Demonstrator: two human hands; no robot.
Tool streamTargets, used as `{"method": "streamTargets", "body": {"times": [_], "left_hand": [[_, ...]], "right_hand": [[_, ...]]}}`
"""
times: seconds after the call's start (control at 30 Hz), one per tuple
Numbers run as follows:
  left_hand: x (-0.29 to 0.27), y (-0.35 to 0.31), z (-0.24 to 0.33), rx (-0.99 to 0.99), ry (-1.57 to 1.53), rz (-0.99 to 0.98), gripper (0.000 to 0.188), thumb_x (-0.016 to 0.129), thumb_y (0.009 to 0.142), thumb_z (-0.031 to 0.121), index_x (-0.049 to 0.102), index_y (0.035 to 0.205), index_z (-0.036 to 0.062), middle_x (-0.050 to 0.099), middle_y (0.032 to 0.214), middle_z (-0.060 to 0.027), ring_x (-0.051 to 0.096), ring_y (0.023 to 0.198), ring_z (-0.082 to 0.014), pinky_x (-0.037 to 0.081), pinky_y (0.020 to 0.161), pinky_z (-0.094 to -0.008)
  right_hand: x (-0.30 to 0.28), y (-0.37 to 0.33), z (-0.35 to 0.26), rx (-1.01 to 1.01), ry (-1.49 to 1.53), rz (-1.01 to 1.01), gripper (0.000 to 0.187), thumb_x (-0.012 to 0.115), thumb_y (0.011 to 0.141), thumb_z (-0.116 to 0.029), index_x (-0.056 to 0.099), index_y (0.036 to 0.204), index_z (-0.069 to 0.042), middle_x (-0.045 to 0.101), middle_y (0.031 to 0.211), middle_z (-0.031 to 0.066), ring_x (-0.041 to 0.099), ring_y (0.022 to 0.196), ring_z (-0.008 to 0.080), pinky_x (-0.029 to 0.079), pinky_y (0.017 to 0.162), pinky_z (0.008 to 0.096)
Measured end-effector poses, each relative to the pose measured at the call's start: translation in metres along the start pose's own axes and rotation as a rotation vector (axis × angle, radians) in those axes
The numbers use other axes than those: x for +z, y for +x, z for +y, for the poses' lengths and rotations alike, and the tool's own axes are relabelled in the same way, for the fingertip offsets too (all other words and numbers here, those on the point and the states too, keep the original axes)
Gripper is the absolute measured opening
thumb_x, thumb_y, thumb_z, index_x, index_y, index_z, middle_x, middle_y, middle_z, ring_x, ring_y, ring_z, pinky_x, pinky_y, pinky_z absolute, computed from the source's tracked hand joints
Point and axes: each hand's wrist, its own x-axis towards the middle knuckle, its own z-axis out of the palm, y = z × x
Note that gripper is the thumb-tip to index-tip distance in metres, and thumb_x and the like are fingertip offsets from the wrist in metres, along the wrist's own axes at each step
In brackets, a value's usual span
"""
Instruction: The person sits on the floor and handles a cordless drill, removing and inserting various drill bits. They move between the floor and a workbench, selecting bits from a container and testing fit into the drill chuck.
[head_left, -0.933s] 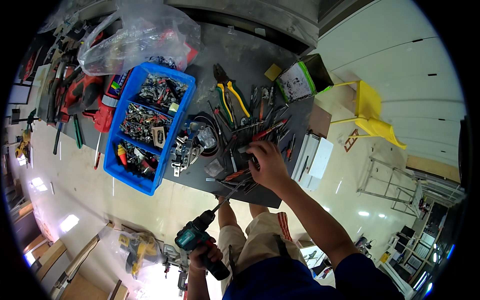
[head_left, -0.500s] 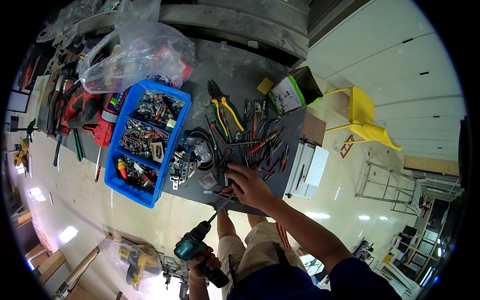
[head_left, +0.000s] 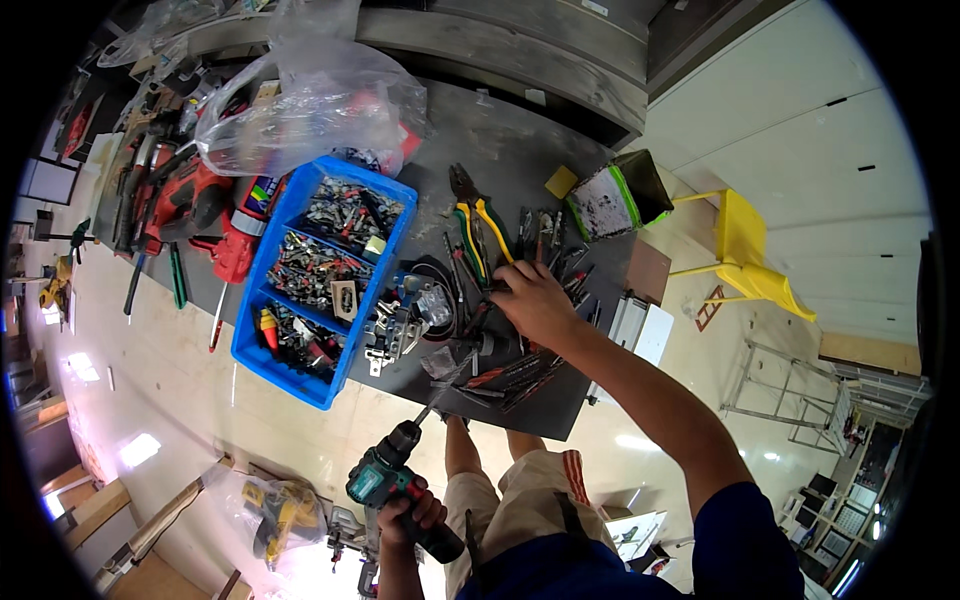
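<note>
Power drill (head_left: 372, 482): teal and black body with red bits of trim, lower centre-left of frame. Held by its handle, nose tilted to upper right, dark base toward lower right. Long thin drill bit (head_left: 440, 394) was fitted in the black chuck, tip ending near frame centre; couldn't tell if it touched anything.

Pile of loose tools (head_left: 525, 378): mostly long, thin, dark pieces, a few reddish, lying flat at mixed angles right of centre. Middle was partly hidden, exact pieces there unreadable.
</note>
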Motion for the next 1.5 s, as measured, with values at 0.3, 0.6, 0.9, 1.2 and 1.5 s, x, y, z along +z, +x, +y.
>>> {"method": "streamTargets", "body": {"times": [0.3,0.6,0.9,1.2,1.5], "left_hand": [[0.014,0.011,0.014,0.004,-0.022,-0.054,0.04,0.059,0.08,0.024,0.054,0.114,0.0041,0.046,0.062,-0.0018,0.048,0.055,-0.0175,0.038,0.062,-0.0352],[0.034,0.01,0.028,0.054,0.025,-0.053,0.039,0.06,0.079,0.024,0.054,0.112,0.0036,0.048,0.063,-0.003,0.051,0.055,-0.0192,0.041,0.065,-0.0379],[0.071,-0.003,0.042,0.048,0.147,-0.091,0.041,0.06,0.081,0.024,0.054,0.115,0.0018,0.049,0.063,-0.0036,0.051,0.056,-0.0198,0.041,0.063,-0.0372],[0.139,-0.055,0.027,0.089,0.174,-0.227,0.041,0.061,0.081,0.025,0.055,0.115,0.0027,0.049,0.062,-0.0022,0.05,0.052,-0.018,0.039,0.06,-0.0358],[0.196,-0.084,0.009,0.19,0.228,-0.483,0.041,0.057,0.087,0.027,0.052,0.119,0.0023,0.049,0.063,-0.0011,0.049,0.053,-0.0157,0.038,0.059,-0.0341]], "right_hand": [[0.001,0.014,0.016,-0.381,-0.131,-0.076,0.008,0.065,0.077,-0.019,0.069,0.076,-0.012,0.058,0.11,0.0014,0.052,0.106,0.019,0.04,0.089,0.0336],[-0.062,0.035,0.009,-0.247,0.296,0.193,0.02,0.074,0.078,-0.01,0.06,0.092,-0.007,0.059,0.085,0.005,0.059,0.085,0.0245,0.047,0.078,0.0376],[-0.138,0.018,-0.082,-0.225,0.772,-0.04,0.023,0.076,0.079,-0.012,0.067,0.097,-0.001,0.059,0.089,0.0082,0.063,0.073,0.0219,0.052,0.063,0.0307],[-0.252,-0.049,-0.143,0.302,1.18,0.262,0.019,0.073,0.081,-0.003,0.065,0.098,-0.002,0.061,0.08,0.0035,0.058,0.065,0.0062,0.045,0.055,0.0224],[-0.351,-0.107,-0.184,0.166,1.594,0.367,0.018,0.056,0.095,-0.001,0.058,0.112,0.007,0.067,0.083,0.0101,0.054,0.056,0.0068,0.042,0.048,0.0231]]}}
